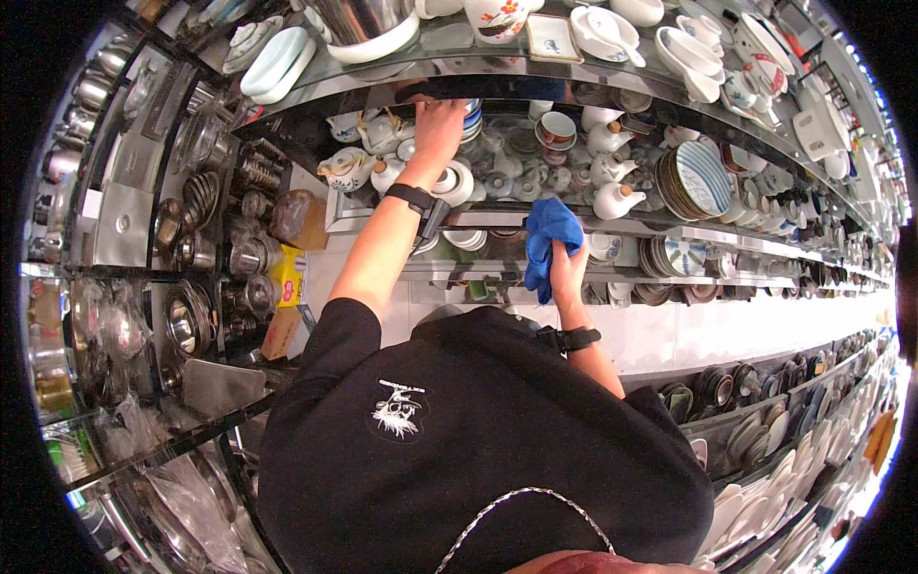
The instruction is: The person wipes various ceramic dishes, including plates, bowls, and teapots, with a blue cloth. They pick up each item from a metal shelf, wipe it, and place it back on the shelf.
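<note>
My left hand reaches into the glass shelf below the top one, beside a stack of blue-and-white dishes. Its fingertips are hidden under the upper shelf's edge, so whether they grip anything does not show. In front of the shelf edge, my right hand holds a crumpled blue cloth. White ceramic teapots stand left of my left hand. Under my left wrist sits a white round ceramic piece. White corked bottles with spouts and a patterned cup stand to the right.
Overhead, the top shelf carries spoons, dishes and a metal pot. A stack of striped plates stands farther right. Metalware racks line the left, with a yellow box near the floor. More plates fill shelves behind me.
</note>
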Action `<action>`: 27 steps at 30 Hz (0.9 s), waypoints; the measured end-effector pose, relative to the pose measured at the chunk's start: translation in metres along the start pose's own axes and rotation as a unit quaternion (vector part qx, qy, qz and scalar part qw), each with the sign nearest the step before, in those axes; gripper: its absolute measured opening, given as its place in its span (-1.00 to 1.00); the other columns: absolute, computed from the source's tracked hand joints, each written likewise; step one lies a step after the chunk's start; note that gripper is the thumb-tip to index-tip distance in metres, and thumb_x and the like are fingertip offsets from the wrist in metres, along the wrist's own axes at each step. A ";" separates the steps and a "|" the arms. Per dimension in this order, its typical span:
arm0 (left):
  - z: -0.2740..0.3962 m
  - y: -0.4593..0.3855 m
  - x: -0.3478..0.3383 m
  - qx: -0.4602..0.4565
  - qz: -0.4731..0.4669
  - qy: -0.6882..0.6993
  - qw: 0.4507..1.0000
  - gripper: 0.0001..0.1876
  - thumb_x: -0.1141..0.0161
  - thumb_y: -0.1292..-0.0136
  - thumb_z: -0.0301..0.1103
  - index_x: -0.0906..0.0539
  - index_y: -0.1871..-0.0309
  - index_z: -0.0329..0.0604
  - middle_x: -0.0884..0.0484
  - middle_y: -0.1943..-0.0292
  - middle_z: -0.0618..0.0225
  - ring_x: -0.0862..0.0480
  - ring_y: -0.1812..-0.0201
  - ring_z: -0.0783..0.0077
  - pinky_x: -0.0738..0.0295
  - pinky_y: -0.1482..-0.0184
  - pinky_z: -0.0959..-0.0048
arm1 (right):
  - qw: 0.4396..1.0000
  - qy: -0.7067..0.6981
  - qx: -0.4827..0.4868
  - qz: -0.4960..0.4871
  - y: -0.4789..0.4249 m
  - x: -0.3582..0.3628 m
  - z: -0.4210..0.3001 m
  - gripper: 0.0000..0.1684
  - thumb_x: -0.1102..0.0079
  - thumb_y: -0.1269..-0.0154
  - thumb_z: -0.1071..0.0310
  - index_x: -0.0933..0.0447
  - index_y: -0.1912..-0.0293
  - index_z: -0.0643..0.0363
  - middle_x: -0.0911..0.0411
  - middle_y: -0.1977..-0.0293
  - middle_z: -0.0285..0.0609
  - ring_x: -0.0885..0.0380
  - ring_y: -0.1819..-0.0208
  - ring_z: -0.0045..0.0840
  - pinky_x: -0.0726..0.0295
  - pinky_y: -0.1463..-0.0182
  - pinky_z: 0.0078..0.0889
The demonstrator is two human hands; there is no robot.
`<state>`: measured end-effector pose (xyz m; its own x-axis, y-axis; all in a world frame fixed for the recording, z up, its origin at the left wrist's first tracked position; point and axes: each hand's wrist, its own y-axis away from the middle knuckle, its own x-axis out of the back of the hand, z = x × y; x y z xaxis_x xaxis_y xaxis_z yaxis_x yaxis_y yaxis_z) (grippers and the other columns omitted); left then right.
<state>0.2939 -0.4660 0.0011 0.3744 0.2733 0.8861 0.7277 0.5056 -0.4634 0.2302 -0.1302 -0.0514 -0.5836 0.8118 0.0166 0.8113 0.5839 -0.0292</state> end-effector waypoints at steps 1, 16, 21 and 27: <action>0.001 -0.002 0.001 0.001 0.005 0.002 1.000 -0.71 -0.20 -0.42 -0.21 -0.65 -0.14 -0.02 -0.76 0.02 0.32 -0.72 -0.06 0.18 -0.42 -0.14 0.01 | 1.000 -0.006 -0.005 0.003 -0.001 0.003 0.000 -0.48 -0.16 -0.41 0.51 -0.47 -0.34 0.30 -0.63 -0.19 -0.05 -0.57 -0.24 -0.45 -0.45 -0.38 -0.36; 0.043 0.019 0.059 -0.027 0.182 0.124 0.975 -0.91 -0.24 -0.32 -0.44 -0.70 0.16 -0.12 -0.75 0.24 0.29 -0.71 0.09 0.20 -0.31 -0.27 0.04 | 1.000 -0.022 -0.002 0.000 -0.006 0.024 -0.016 -0.43 -0.16 -0.42 0.54 -0.42 -0.39 0.31 -0.59 -0.24 -0.07 -0.53 -0.29 -0.44 -0.39 -0.44 -0.34; 0.107 0.063 0.088 0.043 0.149 0.264 0.952 -0.90 -0.26 -0.33 -0.48 -0.69 0.13 -0.25 -0.75 0.23 0.14 -0.72 0.10 0.09 -0.51 -0.11 0.14 | 0.994 -0.096 0.055 0.005 -0.006 0.010 -0.034 -0.42 -0.12 -0.51 0.44 -0.34 -0.44 0.33 -0.45 -0.38 -0.07 -0.41 -0.40 -0.42 -0.30 -0.51 -0.30; 0.191 0.138 0.076 0.254 -0.026 0.606 0.754 -0.82 -0.21 -0.45 -0.33 -0.62 0.07 -0.27 -0.70 0.16 -0.03 -0.70 0.12 0.04 -0.55 0.06 0.37 | 0.957 0.113 0.266 0.015 0.000 -0.015 -0.088 -0.24 -0.28 -0.28 0.38 -0.36 -0.45 0.23 -0.19 -0.53 0.19 -0.21 -0.55 -0.03 -0.11 -0.62 -0.04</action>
<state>0.3128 -0.2196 0.0024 0.8268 -0.5497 0.1189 0.5608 0.8218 -0.1004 0.2416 -0.1419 0.0362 -0.4893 0.8434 0.2222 0.6606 0.5247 -0.5370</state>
